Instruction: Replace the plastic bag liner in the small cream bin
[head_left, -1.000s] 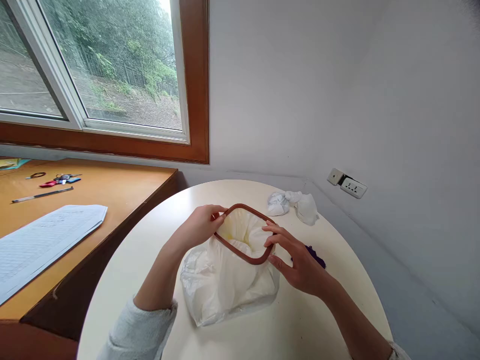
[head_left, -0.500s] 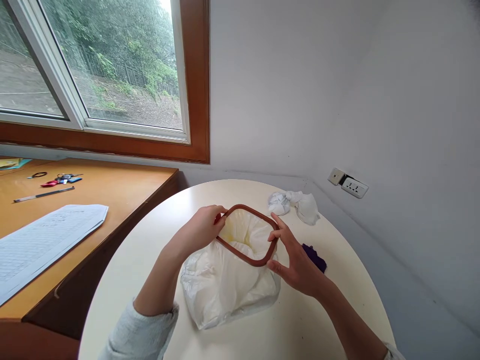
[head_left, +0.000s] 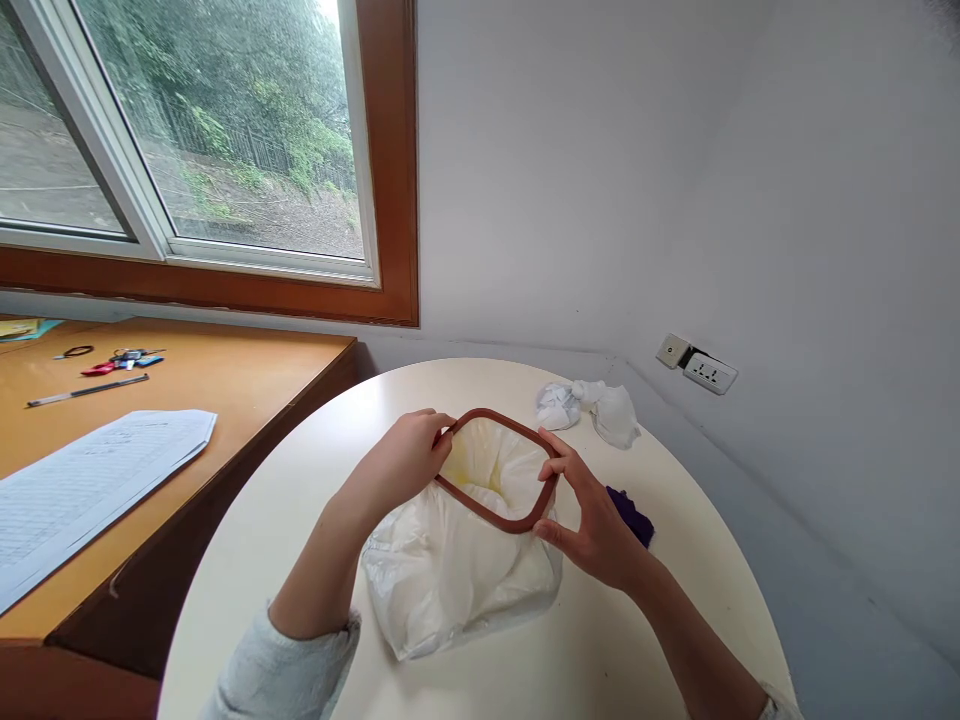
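A brown rounded-rectangular rim (head_left: 491, 517) sits tilted over the mouth of a white plastic bag (head_left: 457, 590). My left hand (head_left: 405, 455) pinches the rim at its left side. At the rim's right side, my right hand (head_left: 592, 515) grips it with thumb and fingers. Through the rim's opening the crinkled inside of the bag shows, with a yellowish tint. The bag's lower part spreads over the round cream table (head_left: 277, 530). Whether a bin stands inside the bag is hidden.
Crumpled white plastic bags (head_left: 611, 415) lie at the table's back right. Behind my right hand is a dark purple bundle (head_left: 631, 517). On the wooden desk (head_left: 247, 370) at left are papers (head_left: 112, 480), a pen (head_left: 88, 390) and keys (head_left: 127, 360). A wall socket (head_left: 710, 373) is at right.
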